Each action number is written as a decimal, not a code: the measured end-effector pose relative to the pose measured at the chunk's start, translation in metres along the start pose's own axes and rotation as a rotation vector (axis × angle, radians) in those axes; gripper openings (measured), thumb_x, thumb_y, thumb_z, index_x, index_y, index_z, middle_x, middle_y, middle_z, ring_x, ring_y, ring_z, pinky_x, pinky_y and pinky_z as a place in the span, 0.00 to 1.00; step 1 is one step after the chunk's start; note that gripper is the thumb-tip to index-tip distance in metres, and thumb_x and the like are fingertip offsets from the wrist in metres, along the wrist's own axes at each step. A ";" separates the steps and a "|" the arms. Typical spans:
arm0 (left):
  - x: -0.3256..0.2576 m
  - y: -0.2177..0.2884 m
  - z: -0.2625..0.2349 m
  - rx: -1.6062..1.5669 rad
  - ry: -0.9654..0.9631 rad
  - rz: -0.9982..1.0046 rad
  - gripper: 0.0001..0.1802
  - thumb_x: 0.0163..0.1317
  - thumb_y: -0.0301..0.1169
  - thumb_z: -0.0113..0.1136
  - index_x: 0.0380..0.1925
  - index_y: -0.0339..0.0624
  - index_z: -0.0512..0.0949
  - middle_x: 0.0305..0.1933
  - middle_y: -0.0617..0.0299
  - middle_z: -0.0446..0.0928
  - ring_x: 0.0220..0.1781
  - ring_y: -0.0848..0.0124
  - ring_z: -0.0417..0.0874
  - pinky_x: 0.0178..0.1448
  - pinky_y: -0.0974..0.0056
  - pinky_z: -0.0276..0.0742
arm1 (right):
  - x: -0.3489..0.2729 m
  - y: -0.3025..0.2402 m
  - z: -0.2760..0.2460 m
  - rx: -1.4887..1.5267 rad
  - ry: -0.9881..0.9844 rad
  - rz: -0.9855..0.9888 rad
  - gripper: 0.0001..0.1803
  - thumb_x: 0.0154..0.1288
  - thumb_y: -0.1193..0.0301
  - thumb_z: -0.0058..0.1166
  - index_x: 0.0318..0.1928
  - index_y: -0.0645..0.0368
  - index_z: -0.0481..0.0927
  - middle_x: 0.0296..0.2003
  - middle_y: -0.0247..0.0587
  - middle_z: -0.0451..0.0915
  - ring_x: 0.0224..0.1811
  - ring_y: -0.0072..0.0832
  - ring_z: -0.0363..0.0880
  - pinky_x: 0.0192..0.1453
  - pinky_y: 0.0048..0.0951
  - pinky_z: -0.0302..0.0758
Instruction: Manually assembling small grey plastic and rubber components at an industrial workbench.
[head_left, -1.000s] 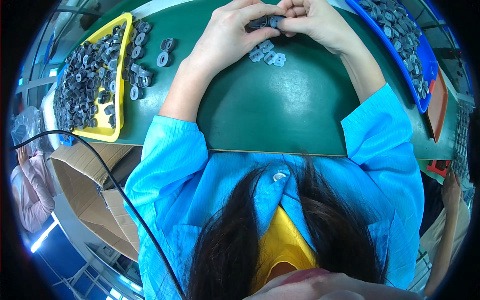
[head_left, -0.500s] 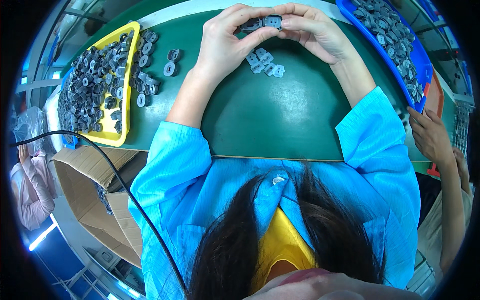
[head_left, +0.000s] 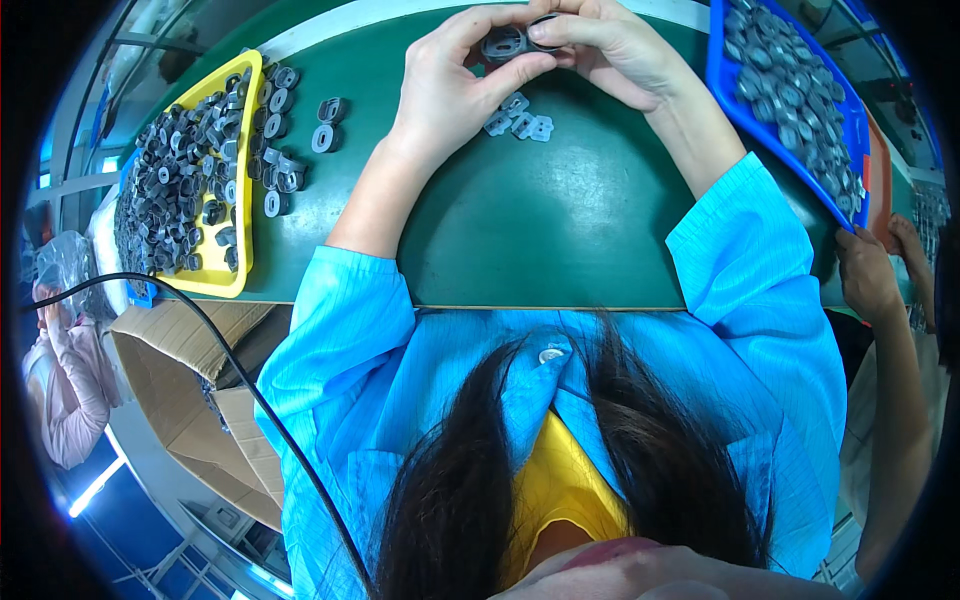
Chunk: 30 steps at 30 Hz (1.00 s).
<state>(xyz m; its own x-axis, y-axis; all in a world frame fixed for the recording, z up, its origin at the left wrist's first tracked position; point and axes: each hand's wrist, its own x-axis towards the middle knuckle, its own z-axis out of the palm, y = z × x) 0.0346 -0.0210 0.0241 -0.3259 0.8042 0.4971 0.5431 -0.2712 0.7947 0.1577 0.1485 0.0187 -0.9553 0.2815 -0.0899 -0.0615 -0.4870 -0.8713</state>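
Above the far part of the green table (head_left: 560, 220), my left hand (head_left: 440, 85) is closed round a dark grey plastic housing (head_left: 503, 43) with an oval opening. My right hand (head_left: 625, 60) meets it from the other side, its thumb and fingers closed on the right end of the housings, where a second dark piece shows partly. The fingers hide how the two join. Just below my hands lie several small light grey plates (head_left: 521, 122) with holes. To the left of my left forearm stand two dark grey housings (head_left: 328, 125).
At left, a yellow tray (head_left: 246, 200) holds many dark grey housings, with more in a row beside it. A blue tray (head_left: 716, 62) of grey parts sits at right; a co-worker's hand (head_left: 868, 272) touches its near corner. A cardboard box (head_left: 165, 400) stands below the table's left edge.
My right fingers have moved over the right-hand piece, covering its pale, holed face. The blue tray has shifted right and nearer, and the co-worker's hand now touches its corner.
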 end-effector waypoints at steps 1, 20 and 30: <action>-0.003 0.000 0.001 -0.119 -0.022 -0.077 0.23 0.63 0.24 0.74 0.58 0.35 0.81 0.52 0.62 0.84 0.51 0.76 0.83 0.56 0.68 0.83 | 0.002 -0.001 0.003 -0.065 -0.008 0.064 0.08 0.65 0.79 0.61 0.43 0.57 0.81 0.32 0.32 0.82 0.30 0.18 0.77 0.35 0.19 0.73; 0.017 -0.005 -0.034 -0.642 -0.032 -0.656 0.21 0.69 0.26 0.65 0.61 0.34 0.76 0.46 0.62 0.81 0.41 0.75 0.83 0.48 0.73 0.79 | -0.104 -0.099 -0.062 -1.325 0.499 -0.415 0.13 0.68 0.65 0.64 0.48 0.57 0.88 0.36 0.33 0.86 0.39 0.22 0.82 0.49 0.26 0.78; 0.005 -0.010 -0.032 -0.199 0.041 -0.490 0.18 0.59 0.21 0.74 0.47 0.32 0.79 0.40 0.61 0.83 0.40 0.76 0.84 0.47 0.70 0.82 | -0.030 -0.012 0.064 -1.465 0.007 -0.053 0.13 0.54 0.64 0.75 0.31 0.62 0.88 0.26 0.47 0.86 0.30 0.40 0.87 0.39 0.38 0.83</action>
<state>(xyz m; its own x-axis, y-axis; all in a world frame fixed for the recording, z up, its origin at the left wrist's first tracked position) 0.0023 -0.0312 0.0299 -0.5366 0.8416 0.0611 0.1640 0.0330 0.9859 0.1688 0.0930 0.0631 -0.9597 0.2781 -0.0412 0.2505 0.7797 -0.5739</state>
